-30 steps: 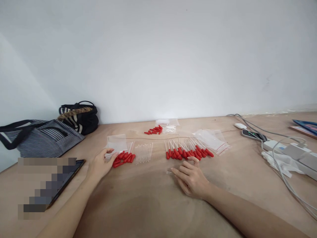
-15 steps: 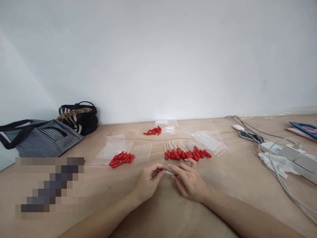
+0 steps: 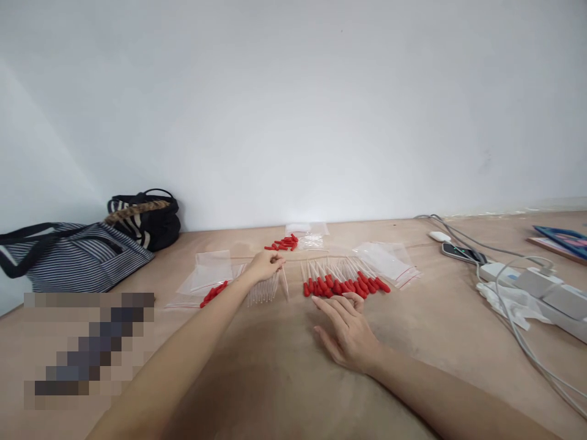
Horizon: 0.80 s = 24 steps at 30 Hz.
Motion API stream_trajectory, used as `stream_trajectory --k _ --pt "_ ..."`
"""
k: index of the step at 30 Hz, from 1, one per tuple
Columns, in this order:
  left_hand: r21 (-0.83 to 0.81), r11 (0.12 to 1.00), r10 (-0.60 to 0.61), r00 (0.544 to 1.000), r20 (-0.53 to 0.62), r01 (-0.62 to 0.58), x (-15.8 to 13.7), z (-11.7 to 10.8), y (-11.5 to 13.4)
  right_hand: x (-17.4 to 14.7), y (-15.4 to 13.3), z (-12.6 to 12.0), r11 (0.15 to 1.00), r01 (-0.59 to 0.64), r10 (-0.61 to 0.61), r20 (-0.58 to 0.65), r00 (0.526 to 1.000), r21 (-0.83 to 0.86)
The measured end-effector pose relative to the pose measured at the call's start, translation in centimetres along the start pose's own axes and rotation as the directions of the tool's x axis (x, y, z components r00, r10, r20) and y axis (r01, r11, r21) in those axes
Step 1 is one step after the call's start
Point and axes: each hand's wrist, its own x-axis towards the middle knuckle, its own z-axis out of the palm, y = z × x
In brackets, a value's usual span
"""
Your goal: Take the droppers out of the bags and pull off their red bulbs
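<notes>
My left hand point(image 3: 266, 266) reaches forward and pinches the upper end of a clear dropper tube point(image 3: 285, 282), which stands at the right end of a row of similar tubes point(image 3: 262, 293). My right hand point(image 3: 346, 333) rests nearer to me with its fingers apart and nothing visible in it. Just beyond it lies a line of droppers point(image 3: 339, 285), thin pale tubes fitted with red rubber bulbs. To the left, a pile of loose red bulbs point(image 3: 213, 295) is partly covered by my left forearm.
At the back are smaller red bulbs point(image 3: 284, 243) and thin clear tubes point(image 3: 314, 242). Zip bags lie at left point(image 3: 208, 272) and right point(image 3: 389, 261). A striped bag point(image 3: 87, 256) and black bag point(image 3: 153, 223) stand far left. Cables and a power strip point(image 3: 550, 293) occupy the right.
My left hand has moved from beside the right hand forward to the row of tubes. The clear tube between my hands is gone from there, and the right hand's fingers are freed.
</notes>
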Motion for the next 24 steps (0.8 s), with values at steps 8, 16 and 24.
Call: stream_trajectory --k 8,16,24 --pt "0.398 0.917 -0.018 0.997 0.077 -0.014 1.4 1.7 0.5 0.0 0.0 -0.1 1.0 0.027 -0.027 -0.019 0.999 0.007" --pt "0.538 0.84 0.064 0.998 0.014 -0.061 0.4 2.2 0.8 0.1 0.0 -0.2 0.999 0.033 -0.032 -0.024 0.999 0.04" --pt "0.525 0.851 0.01 0.999 -0.03 0.007 -1.0 4.6 3.0 0.2 -0.1 -0.2 0.998 0.043 -0.042 -0.023 0.999 0.036"
